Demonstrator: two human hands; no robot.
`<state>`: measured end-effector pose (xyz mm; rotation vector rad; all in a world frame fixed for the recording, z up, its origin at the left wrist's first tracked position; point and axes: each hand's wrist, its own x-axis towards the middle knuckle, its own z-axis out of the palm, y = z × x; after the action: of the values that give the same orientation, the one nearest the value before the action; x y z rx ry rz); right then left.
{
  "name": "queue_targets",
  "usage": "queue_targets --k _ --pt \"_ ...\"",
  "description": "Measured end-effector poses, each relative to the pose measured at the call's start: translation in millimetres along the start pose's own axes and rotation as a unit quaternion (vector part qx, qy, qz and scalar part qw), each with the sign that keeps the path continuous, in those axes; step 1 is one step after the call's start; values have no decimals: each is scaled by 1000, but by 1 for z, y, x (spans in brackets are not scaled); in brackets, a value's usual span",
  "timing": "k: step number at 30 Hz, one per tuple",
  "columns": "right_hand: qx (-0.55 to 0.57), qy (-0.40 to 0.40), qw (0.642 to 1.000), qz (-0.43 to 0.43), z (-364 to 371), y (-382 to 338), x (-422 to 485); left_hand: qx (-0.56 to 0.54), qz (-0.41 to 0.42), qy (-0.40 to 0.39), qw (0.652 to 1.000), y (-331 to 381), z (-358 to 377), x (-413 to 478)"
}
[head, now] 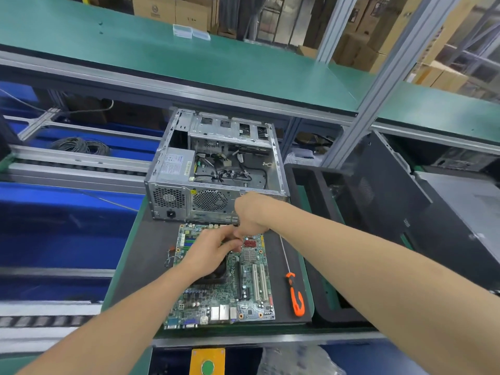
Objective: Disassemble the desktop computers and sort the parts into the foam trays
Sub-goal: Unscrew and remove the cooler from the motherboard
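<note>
A green motherboard [243, 288] lies flat on a dark mat [151, 255], in front of an open grey computer case [216, 163]. My left hand [211, 253] rests over the board's fan and heatsink, its fingers pinching a thin dark module at the board's far part. My right hand [250, 215] reaches in from the right with curled fingers and grips the same module from above; it is mostly hidden between the two hands. The case holds a power supply [176, 163] and loose cables.
An orange-handled screwdriver [296, 299] lies on the mat to the right of the board. A black foam tray [322, 301] sits further right, with a black case panel [392, 207] leaning beyond it. A conveyor rail runs on the left, and a green shelf overhead.
</note>
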<state>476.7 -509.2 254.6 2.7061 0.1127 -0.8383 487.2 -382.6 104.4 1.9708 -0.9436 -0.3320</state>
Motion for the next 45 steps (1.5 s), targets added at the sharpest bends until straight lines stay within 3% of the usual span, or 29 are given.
queue_targets --k 4,6,8,11,12,14,17,20,22,25,30,32,33,35,37,38,40,42,45 --pt "-10 86 994 -73 17 2 -4 7 -3 -21 1000 -7 -4 2" --pt "-85 109 982 -128 18 -4 -4 -8 -11 -40 999 -10 -6 2" --pt "-148 108 969 -168 18 -4 -4 -39 -13 -54 998 -11 -6 2" --pt "-132 93 969 -189 12 5 -10 -31 -4 -42 999 -11 -5 2" --pt "-104 95 973 -183 9 7 -12 -25 -2 -36 999 -10 -5 2" --pt "35 67 993 -93 0 9 -10 -22 -6 -24 999 -9 -4 2" --pt "191 -93 974 82 -8 1 0 -27 -9 -15 999 -9 -5 0" --pt "230 -168 957 65 -10 -7 4 -42 -21 -17 999 -11 -5 -1" --pt "185 -140 973 12 -12 -10 4 -41 -37 -11 998 -14 -3 -2" --pt "-36 -62 994 -87 -12 -11 2 -48 -39 -18 998 -15 -3 -2" --pt "-221 94 943 -228 1 -4 0 -74 -48 -26 996 -14 -4 -2" --pt "-251 118 917 -287 4 1 2 -72 -56 -28 995 -15 -4 -1" --pt "-231 111 921 -294 3 4 1 -61 -55 -24 996 -15 -4 -1" --pt "-119 92 955 -254 0 10 -3 -41 -42 -9 998 -13 -2 -2" --pt "23 60 990 -123 -4 12 -1 -33 -25 2 999 -11 -2 -2" --pt "100 8 994 -33 -5 9 1 -31 -21 4 999 -10 -3 -2" --pt "212 -104 967 91 -6 -2 5 -21 -20 3 1000 -8 -3 -3" --pt "236 -143 954 115 -9 -8 9 -11 -26 -2 1000 -8 -4 -2" --pt "131 -103 985 44 -10 -7 9 -9 -16 0 1000 -8 -3 -2"
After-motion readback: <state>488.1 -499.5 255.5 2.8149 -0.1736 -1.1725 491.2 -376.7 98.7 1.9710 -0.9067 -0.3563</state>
